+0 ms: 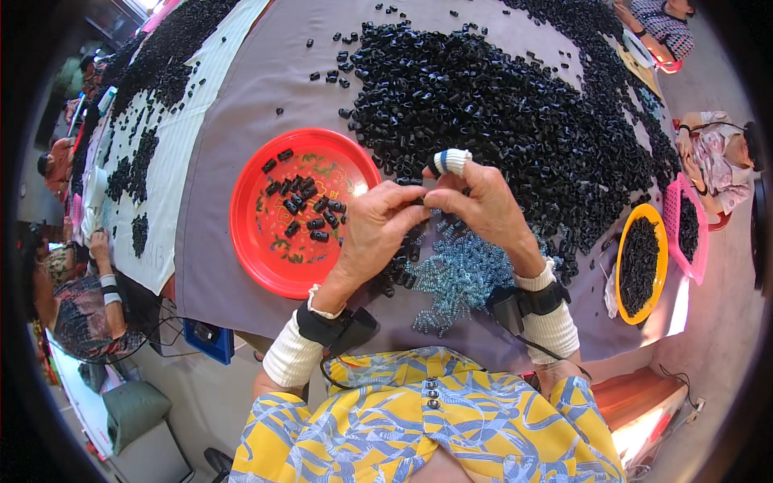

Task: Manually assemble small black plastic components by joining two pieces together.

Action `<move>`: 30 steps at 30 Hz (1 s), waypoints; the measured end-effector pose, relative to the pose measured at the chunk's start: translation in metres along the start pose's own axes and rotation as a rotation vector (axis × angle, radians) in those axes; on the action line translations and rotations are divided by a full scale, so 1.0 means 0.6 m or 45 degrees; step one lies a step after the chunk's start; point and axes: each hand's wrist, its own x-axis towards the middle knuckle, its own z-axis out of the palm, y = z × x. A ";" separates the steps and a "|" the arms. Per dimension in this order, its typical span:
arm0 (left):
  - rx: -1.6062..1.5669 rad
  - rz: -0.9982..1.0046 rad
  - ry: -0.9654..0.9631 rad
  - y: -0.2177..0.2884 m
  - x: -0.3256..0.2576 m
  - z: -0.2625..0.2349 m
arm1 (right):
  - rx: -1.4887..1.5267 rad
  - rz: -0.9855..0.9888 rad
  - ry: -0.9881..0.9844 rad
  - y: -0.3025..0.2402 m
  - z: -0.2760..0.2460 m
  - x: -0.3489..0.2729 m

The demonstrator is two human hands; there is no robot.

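Observation:
My left hand (377, 229) and my right hand (481, 201) meet over the near edge of a big pile of small black plastic pieces (459, 97). Both are closed in a pinch, fingertips nearly touching. Whatever lies between them is too small and hidden to name. A white and blue cloth cover (452, 161) wraps a finger of my right hand. Just below the hands lies a heap of small bluish metal springs (459, 278). To the left of my left hand is a round red tray (251, 233) holding several short black plastic cylinders (291, 206).
A yellow oval tray (662, 233) and a pink basket (696, 258), both with black parts, stand at the right. Grey cloth (213, 201) covers the table. Co-workers sit at the left (88, 298) and right (721, 161). Cables run from straps (342, 328) on my wrists.

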 end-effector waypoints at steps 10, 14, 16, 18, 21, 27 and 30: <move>-0.572 -0.374 0.205 -0.006 -0.001 -0.023 | -1.011 -0.347 -0.053 0.051 0.004 -0.006; -0.581 -0.370 0.188 -0.006 -0.002 -0.025 | -1.191 -0.403 -0.194 0.054 0.018 -0.008; -0.588 -0.380 0.198 -0.007 -0.003 -0.026 | -1.227 -0.411 -0.249 0.054 0.024 -0.015; -0.597 -0.389 0.204 -0.010 -0.004 -0.025 | -1.265 -0.417 -0.303 0.059 0.030 -0.020; -0.574 -0.360 0.189 -0.015 -0.006 -0.021 | -1.342 -0.505 -0.291 0.062 0.037 -0.024; -0.587 -0.386 0.145 -0.017 -0.007 -0.018 | -1.279 -0.551 -0.244 0.059 0.031 -0.021; -0.575 -0.430 0.128 -0.015 -0.009 -0.017 | -1.211 -0.472 -0.193 0.053 0.020 -0.025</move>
